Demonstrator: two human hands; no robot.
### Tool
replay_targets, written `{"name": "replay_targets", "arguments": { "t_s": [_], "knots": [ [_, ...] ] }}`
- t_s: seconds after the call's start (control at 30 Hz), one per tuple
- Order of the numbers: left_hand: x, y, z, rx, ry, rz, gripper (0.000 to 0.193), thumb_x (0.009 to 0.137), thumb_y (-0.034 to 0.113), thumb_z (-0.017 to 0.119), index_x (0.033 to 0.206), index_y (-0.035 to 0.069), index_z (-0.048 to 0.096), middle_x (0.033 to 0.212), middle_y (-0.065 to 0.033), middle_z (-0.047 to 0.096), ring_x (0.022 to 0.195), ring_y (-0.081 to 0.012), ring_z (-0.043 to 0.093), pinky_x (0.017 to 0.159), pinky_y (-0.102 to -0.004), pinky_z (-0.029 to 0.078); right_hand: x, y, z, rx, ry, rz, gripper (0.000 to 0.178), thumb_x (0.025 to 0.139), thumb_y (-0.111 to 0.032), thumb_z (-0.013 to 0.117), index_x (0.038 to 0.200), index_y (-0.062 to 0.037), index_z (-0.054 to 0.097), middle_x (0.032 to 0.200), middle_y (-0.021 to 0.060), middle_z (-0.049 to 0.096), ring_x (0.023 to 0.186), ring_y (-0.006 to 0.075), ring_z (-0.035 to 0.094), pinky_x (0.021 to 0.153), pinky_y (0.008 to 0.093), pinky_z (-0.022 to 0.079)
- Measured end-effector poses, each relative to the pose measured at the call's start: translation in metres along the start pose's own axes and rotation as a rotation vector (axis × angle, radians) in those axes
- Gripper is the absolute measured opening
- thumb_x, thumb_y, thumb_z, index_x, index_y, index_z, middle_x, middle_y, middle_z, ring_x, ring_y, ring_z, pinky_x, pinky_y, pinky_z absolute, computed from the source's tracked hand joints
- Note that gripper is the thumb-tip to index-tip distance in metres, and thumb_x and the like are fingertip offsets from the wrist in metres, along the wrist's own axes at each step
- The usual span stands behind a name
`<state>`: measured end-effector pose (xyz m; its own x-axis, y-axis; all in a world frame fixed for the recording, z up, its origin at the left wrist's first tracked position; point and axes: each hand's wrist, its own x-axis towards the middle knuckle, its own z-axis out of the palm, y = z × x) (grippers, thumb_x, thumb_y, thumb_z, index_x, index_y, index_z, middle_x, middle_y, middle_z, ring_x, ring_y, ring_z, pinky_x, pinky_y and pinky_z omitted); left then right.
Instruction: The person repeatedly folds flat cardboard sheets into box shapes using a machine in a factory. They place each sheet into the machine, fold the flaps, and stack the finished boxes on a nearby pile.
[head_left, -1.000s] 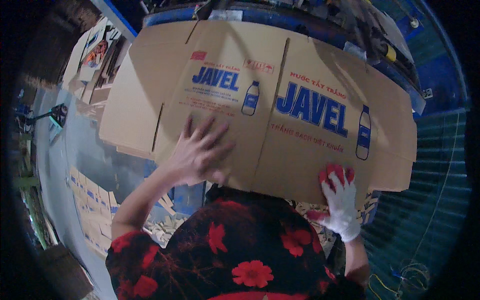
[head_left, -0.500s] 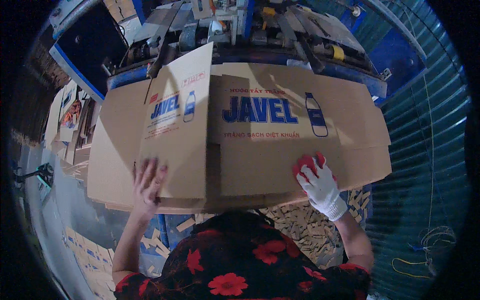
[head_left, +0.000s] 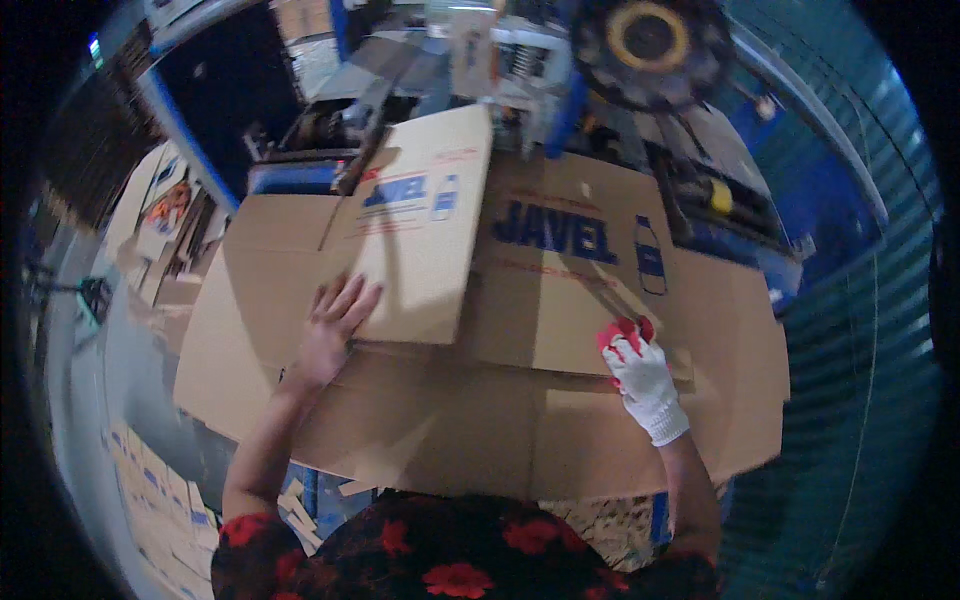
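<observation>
A flat cardboard box blank (head_left: pixel 560 335), printed with blue and red lettering and a bottle picture, lies on a larger plain brown cardboard sheet (head_left: pixel 450 430). Its left panel (head_left: pixel 420 270) is folded up and tilts over the rest. My bare left hand (head_left: pixel 340 310) rests at that panel's lower left corner, open, with fingers spread. In a white glove with red on the fingers, my right hand (head_left: pixel 640 375) is closed at the blank's near right edge. Its fingers are curled, and their undersides are hidden.
Beyond the cardboard stands a blue machine with a dark round wheel (head_left: pixel 650 45) and metal bars. Stacked cardboard (head_left: pixel 165 215) is at the left. Cardboard scraps (head_left: pixel 600 525) lie below the near edge. A green corrugated wall (head_left: pixel 850 400) runs along the right.
The printed blank has slid away from me, baring more of the sheet beneath. My left hand has moved with the folded panel, and my right hand's fingers have curled. The view has shifted.
</observation>
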<state>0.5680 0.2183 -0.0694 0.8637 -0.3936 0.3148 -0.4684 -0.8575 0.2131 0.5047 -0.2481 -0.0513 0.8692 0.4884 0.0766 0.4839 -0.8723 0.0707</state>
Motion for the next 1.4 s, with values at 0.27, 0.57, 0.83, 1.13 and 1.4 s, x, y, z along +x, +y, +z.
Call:
{"name": "replay_targets", "arguments": {
  "t_s": [0.27, 0.57, 0.83, 1.13, 1.4],
  "knots": [
    [0.158, -0.042, 0.072, 0.180, -0.027, -0.098, 0.062, 0.090, 0.014, 0.049, 0.146, 0.029, 0.028, 0.150, -0.0112, 0.030, 0.137, -0.0381, 0.026, 0.102, -0.0650, 0.026, 0.128, 0.096, 0.024, -0.189, 0.110, 0.061, 0.061, 0.072, -0.005, 0.065, 0.131, -0.0114, 0.050, 0.137, 0.0131, 0.046, 0.127, 0.0351, 0.042, 0.111, 0.0458, 0.029],
    [-0.033, -0.122, -0.049, 0.286, 0.134, -0.590, 0.041, 0.087, 0.042, 0.059, 0.120, 0.018, 0.062, 0.129, -0.0154, 0.055, 0.121, -0.0310, 0.050, 0.101, -0.0414, 0.040, -0.005, 0.085, 0.006, 0.194, 0.323, 0.472, 0.062, 0.082, -0.010, 0.062, 0.140, -0.0040, 0.039, 0.142, 0.0198, 0.041, 0.130, 0.0358, 0.039, 0.111, 0.0448, 0.027],
    [-0.209, -0.177, -0.107, 0.146, -0.115, -1.150, 0.065, 0.082, 0.061, 0.056, 0.123, 0.011, 0.057, 0.119, -0.0185, 0.059, 0.116, -0.0360, 0.053, 0.093, -0.0433, 0.045, -0.171, 0.007, 0.024, -0.058, 0.052, 0.768, 0.070, 0.084, -0.030, 0.063, 0.142, -0.0026, 0.035, 0.146, 0.0202, 0.036, 0.136, 0.0360, 0.032, 0.115, 0.0487, 0.013],
    [-0.248, -0.175, -0.112, 0.193, -0.088, -1.043, 0.054, 0.076, 0.042, 0.069, 0.112, 0.002, 0.062, 0.109, -0.0193, 0.062, 0.100, -0.0367, 0.051, 0.089, -0.0417, 0.042, -0.244, -0.046, 0.011, -0.345, 0.122, 1.640, 0.073, 0.090, -0.049, 0.053, 0.142, -0.0006, 0.034, 0.148, 0.0176, 0.033, 0.137, 0.0321, 0.030, 0.113, 0.0492, 0.022],
    [-0.279, -0.200, -0.126, -0.496, 0.155, -1.117, 0.044, 0.074, 0.024, 0.077, 0.107, 0.001, 0.059, 0.096, -0.0080, 0.061, 0.088, -0.0190, 0.056, 0.077, -0.0320, 0.044, -0.291, -0.059, 0.012, 0.252, 0.536, 1.121, 0.047, 0.092, -0.014, 0.052, 0.136, 0.0011, 0.043, 0.130, 0.0124, 0.053, 0.118, 0.0274, 0.051, 0.102, 0.0460, 0.040]
  ]
}}
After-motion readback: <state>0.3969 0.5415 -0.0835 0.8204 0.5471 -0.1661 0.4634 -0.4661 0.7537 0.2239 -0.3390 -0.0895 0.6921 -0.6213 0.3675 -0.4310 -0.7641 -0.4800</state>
